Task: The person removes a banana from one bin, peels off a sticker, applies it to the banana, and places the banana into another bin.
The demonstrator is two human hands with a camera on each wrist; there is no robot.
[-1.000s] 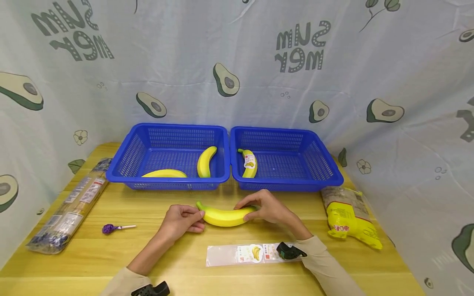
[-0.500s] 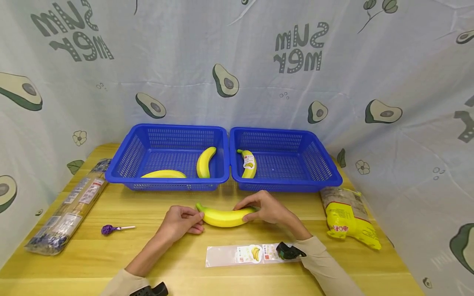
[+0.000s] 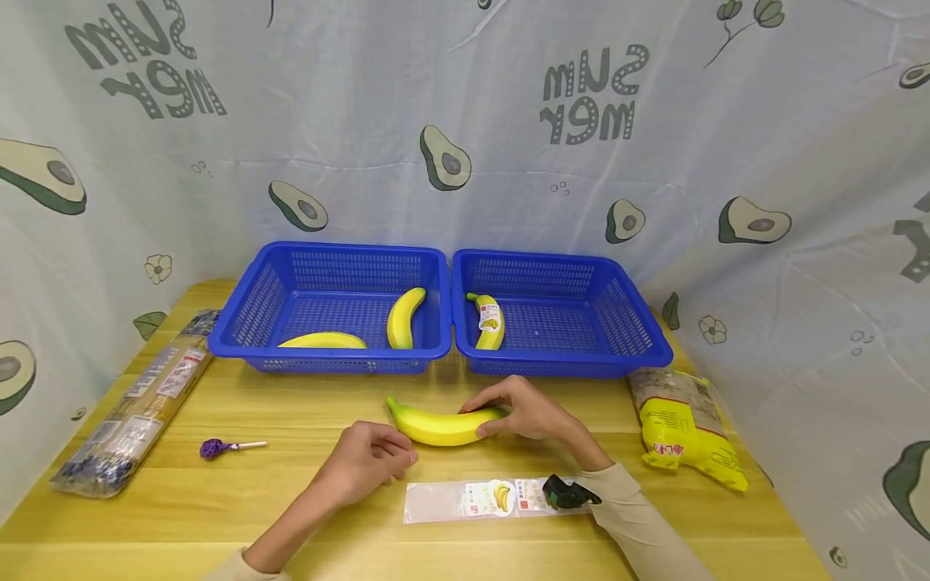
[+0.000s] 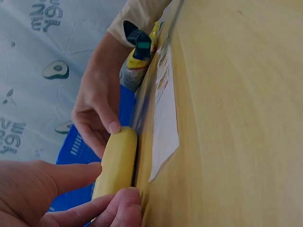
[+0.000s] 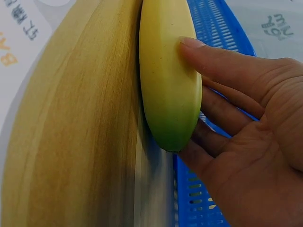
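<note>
A yellow banana (image 3: 443, 428) with a green stem lies on the table, its stem toward the left. My right hand (image 3: 519, 410) holds its right end between thumb and fingers; the right wrist view shows the thumb on the side of the banana (image 5: 168, 80) near its green tip. My left hand (image 3: 366, 462) is just in front of the stem end, fingers loosely bent and holding nothing. Whether it touches the peel is hard to tell. Near the front lies a clear strip of banana stickers (image 3: 490, 499), its right part hidden under my right wrist's camera.
At the back stand two blue baskets: the left basket (image 3: 327, 353) has two bananas, the right basket (image 3: 567, 357) one banana (image 3: 490, 332) with a sticker. A long plastic-wrapped pack (image 3: 138, 411) and a purple lollipop (image 3: 214, 449) lie left, a yellow bag (image 3: 683, 428) right.
My left hand has let go of the banana's stem end and moved toward the front and slightly right. My right hand and the banana have stayed in place.
</note>
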